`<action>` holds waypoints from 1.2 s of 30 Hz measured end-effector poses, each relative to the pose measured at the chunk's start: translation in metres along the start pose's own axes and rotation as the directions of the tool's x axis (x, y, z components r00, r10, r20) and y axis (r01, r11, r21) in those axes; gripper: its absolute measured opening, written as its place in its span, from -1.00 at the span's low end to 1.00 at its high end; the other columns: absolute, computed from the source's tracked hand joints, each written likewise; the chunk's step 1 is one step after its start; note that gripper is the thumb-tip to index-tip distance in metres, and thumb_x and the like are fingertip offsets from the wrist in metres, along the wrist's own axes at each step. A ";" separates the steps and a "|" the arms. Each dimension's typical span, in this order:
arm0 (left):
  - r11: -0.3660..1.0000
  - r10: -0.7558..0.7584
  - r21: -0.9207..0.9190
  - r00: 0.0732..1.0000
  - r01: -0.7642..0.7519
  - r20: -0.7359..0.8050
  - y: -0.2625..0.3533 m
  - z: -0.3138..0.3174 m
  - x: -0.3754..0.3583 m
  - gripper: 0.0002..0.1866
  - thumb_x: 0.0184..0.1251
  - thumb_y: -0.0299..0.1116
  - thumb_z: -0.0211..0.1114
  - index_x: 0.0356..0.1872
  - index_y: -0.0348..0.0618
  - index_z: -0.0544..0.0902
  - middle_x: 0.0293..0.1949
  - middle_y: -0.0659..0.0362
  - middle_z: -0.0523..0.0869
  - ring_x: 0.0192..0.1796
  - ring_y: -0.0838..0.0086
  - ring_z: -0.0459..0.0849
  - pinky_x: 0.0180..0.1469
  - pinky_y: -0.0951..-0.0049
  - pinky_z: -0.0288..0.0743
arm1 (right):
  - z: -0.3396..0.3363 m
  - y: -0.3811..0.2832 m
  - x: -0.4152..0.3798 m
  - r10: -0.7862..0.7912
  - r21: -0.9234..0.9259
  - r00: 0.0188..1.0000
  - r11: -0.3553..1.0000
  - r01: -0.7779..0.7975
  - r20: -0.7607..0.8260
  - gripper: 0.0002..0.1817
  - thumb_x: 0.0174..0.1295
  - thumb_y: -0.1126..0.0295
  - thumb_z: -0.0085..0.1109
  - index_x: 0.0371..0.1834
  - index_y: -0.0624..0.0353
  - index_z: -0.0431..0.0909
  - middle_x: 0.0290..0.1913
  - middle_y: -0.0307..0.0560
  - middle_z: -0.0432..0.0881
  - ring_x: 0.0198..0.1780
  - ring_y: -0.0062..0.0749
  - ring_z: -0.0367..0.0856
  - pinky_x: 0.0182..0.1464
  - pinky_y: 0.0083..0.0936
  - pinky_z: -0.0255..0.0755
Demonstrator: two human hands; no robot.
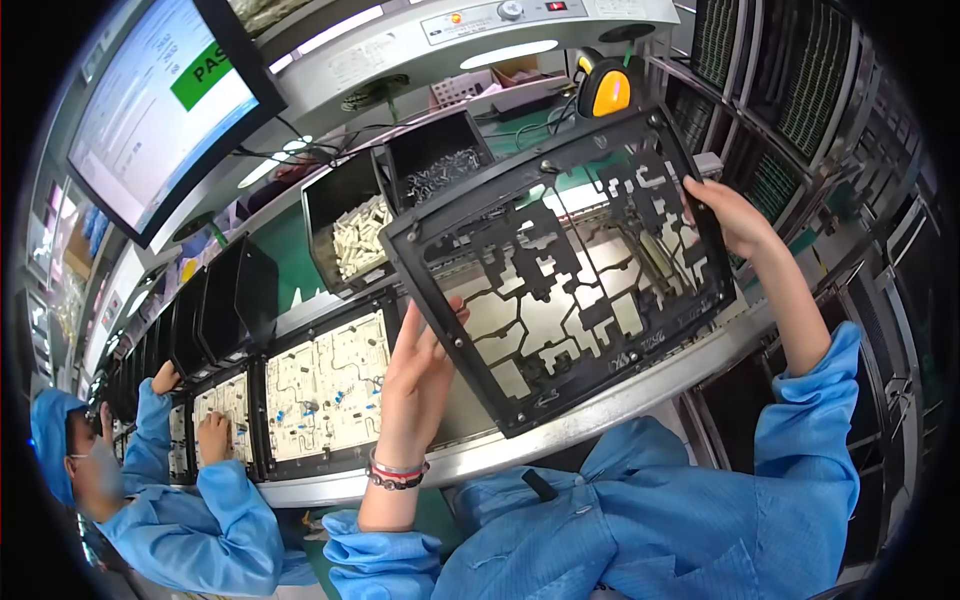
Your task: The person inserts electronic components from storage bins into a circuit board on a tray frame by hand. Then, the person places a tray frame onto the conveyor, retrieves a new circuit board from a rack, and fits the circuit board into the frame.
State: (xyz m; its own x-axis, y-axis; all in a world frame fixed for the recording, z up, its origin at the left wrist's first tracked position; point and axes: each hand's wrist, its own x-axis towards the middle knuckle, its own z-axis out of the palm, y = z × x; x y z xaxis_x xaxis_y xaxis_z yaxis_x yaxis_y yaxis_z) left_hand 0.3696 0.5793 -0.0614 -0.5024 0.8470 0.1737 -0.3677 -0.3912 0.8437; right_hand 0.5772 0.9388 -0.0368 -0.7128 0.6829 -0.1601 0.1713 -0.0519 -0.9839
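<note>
Leftward of the left hand, a co-worker [160, 500] in blue has both hands at a row of boards; nearer lies a populated board [325, 385] in a dark surround, a strip of metal surface [455, 415] showing between it and the held frame. Beyond the left hand, a bin of white parts [358, 240] and a bin of dark metal pieces [440, 175] stand close to the frame's upper left corner, leaving little room there. The left hand [415, 375] holds the left edge, fingers curled around it. Between both hands, the black frame [570, 270] is tilted, its lower corner over the bench rim [600, 405]; a yellow scanner [605, 90] sits beyond its far edge. The right hand [735, 215] grips the right edge, with racks [790, 90] farther right.
</note>
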 end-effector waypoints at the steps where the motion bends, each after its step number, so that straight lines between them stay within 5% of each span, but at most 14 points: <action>1: 0.999 0.005 0.054 1.000 -0.005 -0.003 0.000 0.002 0.007 -0.31 0.35 -0.36 0.02 0.43 -0.10 -0.08 0.34 -0.08 0.23 0.38 0.17 0.20 0.36 0.23 0.06 | -0.005 0.008 0.002 0.058 0.053 0.998 0.997 -0.059 0.022 -0.66 0.31 -0.01 -0.01 -0.33 0.05 0.42 -0.46 -0.36 0.42 -0.40 -0.65 0.42 -0.38 -0.60 0.39; 3: 0.997 -0.011 0.078 0.999 0.014 -0.034 -0.001 0.005 0.018 -0.27 0.27 -0.58 0.00 0.44 -0.03 -0.09 0.37 -0.05 0.18 0.38 0.15 0.19 0.33 0.16 0.18 | -0.008 0.019 0.001 0.182 0.144 0.982 0.972 -0.186 0.043 -0.66 0.31 0.01 0.00 -0.27 0.09 0.44 -0.44 -0.34 0.44 -0.38 -0.61 0.45 -0.37 -0.60 0.40; 7: 0.984 -0.174 -0.061 0.983 0.170 -0.061 -0.019 0.002 0.026 -0.25 0.25 -0.64 -0.05 0.44 0.09 -0.07 0.41 0.08 0.07 0.38 0.05 0.18 0.25 -0.10 0.26 | -0.018 0.055 0.013 0.328 0.153 0.944 0.931 -0.330 0.037 -0.62 0.30 -0.01 0.00 -0.30 0.11 0.47 -0.43 -0.22 0.51 -0.47 -0.54 0.49 -0.42 -0.56 0.43; 14: 0.908 -0.385 -0.228 0.914 0.351 -0.126 -0.049 -0.022 0.041 -0.29 0.26 -0.65 -0.08 0.42 0.02 -0.03 0.29 0.11 0.26 0.27 0.06 0.32 0.21 -0.11 0.32 | -0.020 0.083 0.031 0.491 0.071 0.870 0.867 -0.493 0.047 -0.64 0.34 0.05 -0.06 -0.24 0.14 0.49 -0.38 -0.21 0.53 -0.45 -0.50 0.51 -0.35 -0.52 0.47; 25: 0.905 -0.424 -0.167 0.856 0.390 -0.297 -0.070 -0.033 0.053 -0.33 0.28 -0.65 -0.20 0.42 0.06 0.00 0.29 0.06 0.29 0.27 0.07 0.36 0.19 -0.12 0.35 | -0.018 0.104 0.057 0.497 0.140 0.861 0.850 -0.508 0.106 -0.65 0.35 0.07 -0.06 -0.27 0.16 0.47 -0.46 -0.20 0.53 -0.49 -0.48 0.49 -0.40 -0.53 0.44; 29: 0.885 -0.458 -0.223 0.847 0.408 -0.270 -0.071 -0.039 0.057 -0.31 0.28 -0.67 -0.17 0.42 0.16 0.01 0.24 0.16 0.34 0.23 0.16 0.39 0.14 0.00 0.38 | -0.019 0.104 0.055 0.473 0.161 0.876 0.861 -0.482 0.094 -0.64 0.35 0.07 -0.06 -0.27 0.18 0.46 -0.48 -0.19 0.52 -0.51 -0.48 0.47 -0.42 -0.53 0.42; 36: 0.912 -0.410 -0.127 0.873 0.390 -0.263 -0.072 -0.035 0.056 -0.34 0.29 -0.64 -0.20 0.43 0.06 -0.02 0.27 0.09 0.31 0.24 0.11 0.39 0.18 -0.07 0.38 | -0.022 0.107 0.059 0.431 0.127 0.897 0.889 -0.441 0.096 -0.62 0.35 0.05 -0.07 -0.24 0.18 0.49 -0.42 -0.18 0.50 -0.41 -0.45 0.47 -0.30 -0.47 0.42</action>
State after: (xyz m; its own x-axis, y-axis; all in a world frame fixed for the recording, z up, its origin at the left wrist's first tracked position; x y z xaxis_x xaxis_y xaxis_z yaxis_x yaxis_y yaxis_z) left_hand 0.3403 0.6426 -0.1302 -0.4938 0.8053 -0.3280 -0.6309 -0.0722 0.7725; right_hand 0.5685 0.9892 -0.1497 -0.6312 0.5201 -0.5754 0.3800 -0.4394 -0.8140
